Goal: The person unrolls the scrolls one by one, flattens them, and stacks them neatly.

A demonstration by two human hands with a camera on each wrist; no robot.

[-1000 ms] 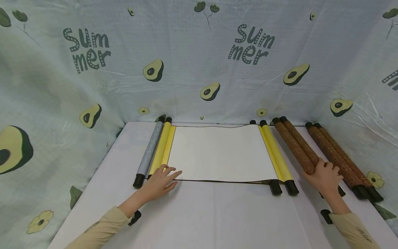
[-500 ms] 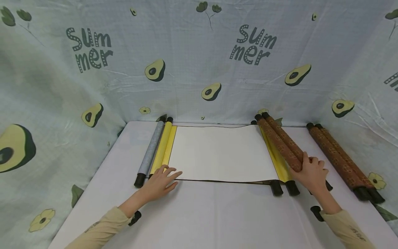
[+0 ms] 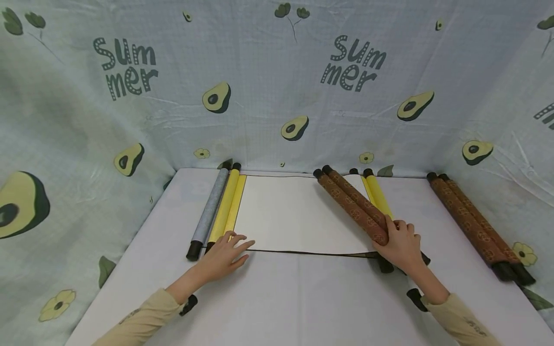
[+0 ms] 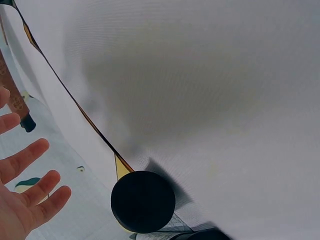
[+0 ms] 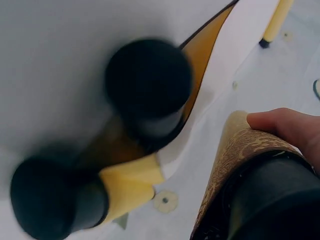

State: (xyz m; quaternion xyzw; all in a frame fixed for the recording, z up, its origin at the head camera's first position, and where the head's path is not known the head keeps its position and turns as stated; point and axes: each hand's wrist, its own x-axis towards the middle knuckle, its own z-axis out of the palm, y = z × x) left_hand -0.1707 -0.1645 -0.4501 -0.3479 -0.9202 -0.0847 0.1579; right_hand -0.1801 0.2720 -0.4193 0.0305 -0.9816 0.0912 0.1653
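Observation:
My right hand (image 3: 400, 247) grips the near end of a brown patterned scroll (image 3: 352, 204), rolled from both ends into two tubes with black knobs. It is held slanted over the right part of an unrolled scroll's white sheet (image 3: 294, 211). In the right wrist view, the thumb lies along the brown roll (image 5: 245, 142). The white sheet runs between yellow rolls on the left (image 3: 226, 206) and right (image 3: 378, 193). My left hand (image 3: 222, 257), fingers spread, is at the near end of the left yellow rolls; in the left wrist view its fingers hold nothing.
A grey-blue roll (image 3: 210, 209) lies beside the left yellow rolls. Another brown scroll (image 3: 472, 218) lies along the table's right side. Cloth (image 3: 259, 62) printed with avocados hangs behind the white table (image 3: 277, 298) and along both sides.
My right hand has carried the brown scroll leftward, from right of the yellow rolls to over the white sheet. The left hand has stayed almost in place.

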